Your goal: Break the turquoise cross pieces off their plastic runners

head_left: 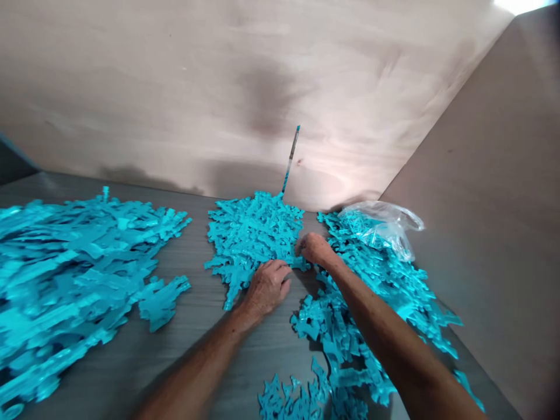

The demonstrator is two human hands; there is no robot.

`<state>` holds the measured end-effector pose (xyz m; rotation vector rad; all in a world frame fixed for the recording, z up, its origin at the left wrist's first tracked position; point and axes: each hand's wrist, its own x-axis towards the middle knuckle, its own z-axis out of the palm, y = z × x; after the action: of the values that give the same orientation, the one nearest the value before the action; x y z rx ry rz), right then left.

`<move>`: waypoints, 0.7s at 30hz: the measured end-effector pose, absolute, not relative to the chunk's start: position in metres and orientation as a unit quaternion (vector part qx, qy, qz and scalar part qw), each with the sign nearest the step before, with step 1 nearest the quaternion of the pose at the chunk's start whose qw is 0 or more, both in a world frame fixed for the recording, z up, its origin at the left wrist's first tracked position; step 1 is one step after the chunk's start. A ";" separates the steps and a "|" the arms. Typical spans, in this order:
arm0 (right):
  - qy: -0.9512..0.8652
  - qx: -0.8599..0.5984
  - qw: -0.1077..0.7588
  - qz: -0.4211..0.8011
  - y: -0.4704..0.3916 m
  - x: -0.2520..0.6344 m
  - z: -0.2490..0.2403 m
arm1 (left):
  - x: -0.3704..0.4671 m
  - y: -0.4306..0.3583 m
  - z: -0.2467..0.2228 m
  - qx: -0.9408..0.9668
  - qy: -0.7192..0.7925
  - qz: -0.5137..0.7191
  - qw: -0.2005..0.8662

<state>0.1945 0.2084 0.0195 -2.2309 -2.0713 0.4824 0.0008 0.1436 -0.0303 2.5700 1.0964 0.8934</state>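
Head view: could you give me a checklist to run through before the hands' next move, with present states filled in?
1. Left hand at the near edge of the middle pile: ok.
2. Right hand at that pile's right side: ok.
3. Piece gripped in either hand: cannot tell.
4. Left pile apart from the middle one: ok.
5. Right pile free of the plastic bag: not ok, bag lies on its far end.

A bare lane of surface point(196, 256) separates the left pile point(74, 268) from the middle pile point(254, 227), narrowed by a clump point(163, 300). The tighter gap toward the right pile point(394, 291) is blocked by the right hand point(312, 248). The wall point(153, 105) closes off the back; the upright stick point(291, 157) rises behind the middle pile.
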 end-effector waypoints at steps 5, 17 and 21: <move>-0.684 -0.701 0.012 0.202 0.203 0.197 0.018 | 0.000 0.146 -0.031 0.868 0.381 0.306 0.093; -0.612 -0.717 0.117 0.314 0.200 0.184 0.008 | 0.001 0.148 -0.037 0.851 0.401 0.326 0.090; -0.569 -0.723 0.184 0.346 0.199 0.181 0.004 | 0.001 0.147 -0.037 0.849 0.397 0.336 0.093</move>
<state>0.1806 0.1994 0.0036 -2.0371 -1.6048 0.9751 0.0013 0.1469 -0.0369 2.5192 1.1789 0.9971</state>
